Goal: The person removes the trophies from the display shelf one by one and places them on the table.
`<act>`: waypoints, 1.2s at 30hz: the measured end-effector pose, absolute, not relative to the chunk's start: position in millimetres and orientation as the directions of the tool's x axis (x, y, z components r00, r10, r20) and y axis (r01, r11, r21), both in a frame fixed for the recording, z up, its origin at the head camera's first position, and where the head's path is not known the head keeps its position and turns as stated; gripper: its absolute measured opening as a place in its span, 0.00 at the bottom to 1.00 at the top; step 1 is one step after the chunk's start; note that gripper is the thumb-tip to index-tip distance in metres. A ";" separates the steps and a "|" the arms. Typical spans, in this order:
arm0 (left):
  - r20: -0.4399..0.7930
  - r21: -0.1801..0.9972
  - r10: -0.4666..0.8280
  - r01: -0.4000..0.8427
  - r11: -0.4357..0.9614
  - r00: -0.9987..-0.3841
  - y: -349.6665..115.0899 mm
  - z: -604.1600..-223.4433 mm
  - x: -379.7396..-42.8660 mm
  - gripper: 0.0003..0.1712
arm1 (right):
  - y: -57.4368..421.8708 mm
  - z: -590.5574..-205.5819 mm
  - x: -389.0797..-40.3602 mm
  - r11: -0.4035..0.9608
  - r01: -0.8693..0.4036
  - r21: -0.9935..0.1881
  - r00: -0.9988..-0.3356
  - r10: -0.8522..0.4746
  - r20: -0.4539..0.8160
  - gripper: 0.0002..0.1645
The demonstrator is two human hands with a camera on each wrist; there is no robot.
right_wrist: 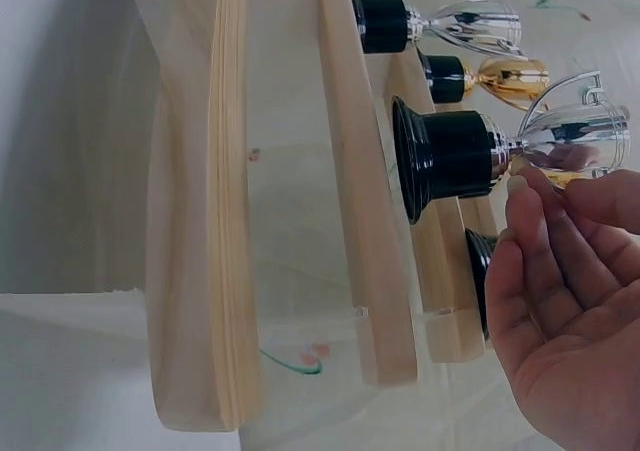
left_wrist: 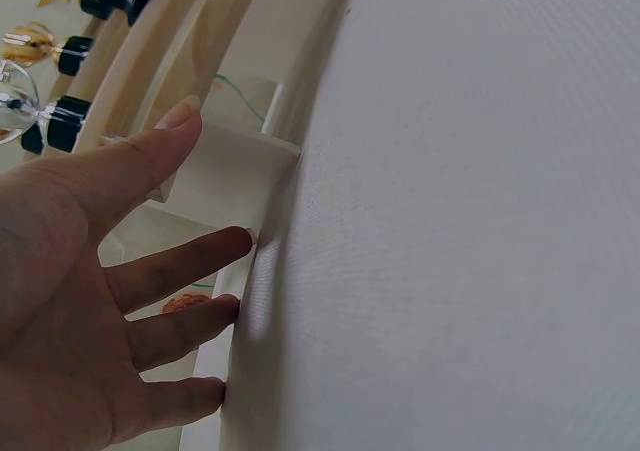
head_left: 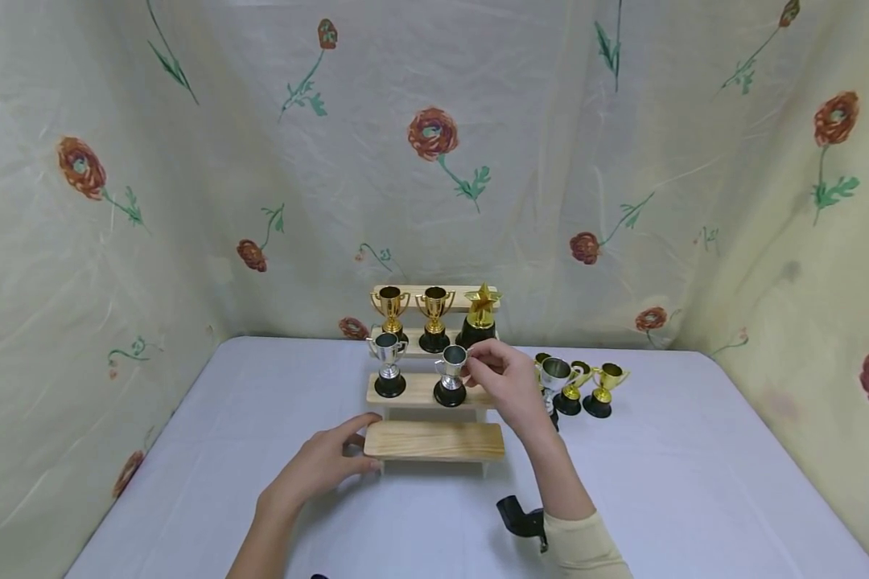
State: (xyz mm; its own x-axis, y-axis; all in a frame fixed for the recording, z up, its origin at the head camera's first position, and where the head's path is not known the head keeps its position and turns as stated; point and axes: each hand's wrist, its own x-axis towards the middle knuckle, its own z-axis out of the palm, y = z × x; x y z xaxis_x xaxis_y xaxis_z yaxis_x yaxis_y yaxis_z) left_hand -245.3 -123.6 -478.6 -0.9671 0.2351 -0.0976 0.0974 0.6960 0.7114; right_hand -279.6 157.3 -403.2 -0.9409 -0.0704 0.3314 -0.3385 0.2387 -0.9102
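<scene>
At four shelves (head_left: 434, 441), two silver cups (head_left: 387, 347), right fingers (right_wrist: 545, 261) pinching one, three gold trophies (head_left: 434, 301), left fingers (left_wrist: 182, 269) apart

Was closed in at twelve o'clock by a pale, creased back curtain (head_left: 521, 121), at nine o'clock by a greyish side curtain (head_left: 29, 322) and at three o'clock by a yellower side curtain (head_left: 804, 289), in cloth printed with rust-red flowers (head_left: 433, 134) on green stems. Widened towards six o'clock into a white-covered table (head_left: 695, 466). Lay under soft light, with blurred shadows and a warmer tint towards three o'clock.
</scene>
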 end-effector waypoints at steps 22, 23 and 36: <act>-0.114 0.707 0.242 0.093 0.701 -0.964 -125.4 -480.1 -247.8 0.39 | 171.0 -399.1 -277.7 0.236 -0.324 -0.916 -0.941 0.016 0.337 0.06; -0.112 0.706 0.241 0.093 0.702 -0.964 -125.3 -480.3 -247.9 0.38 | 172.0 -398.8 -277.8 0.234 -0.323 -0.917 -0.941 0.026 0.338 0.05; -0.105 0.711 0.237 0.094 0.697 -0.966 -125.3 -481.9 -246.7 0.38 | 182.1 -398.2 -276.0 0.249 -0.320 -0.914 -0.937 0.057 0.344 0.06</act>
State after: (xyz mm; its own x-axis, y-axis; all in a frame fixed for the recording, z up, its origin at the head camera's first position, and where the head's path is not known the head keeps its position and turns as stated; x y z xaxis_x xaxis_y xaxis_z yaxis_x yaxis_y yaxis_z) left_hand -246.7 -125.3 -481.9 -0.9658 0.2372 -0.1049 0.0941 0.6973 0.7106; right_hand -276.0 182.1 -398.2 -0.9374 0.0567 0.3436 -0.3200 0.2491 -0.9141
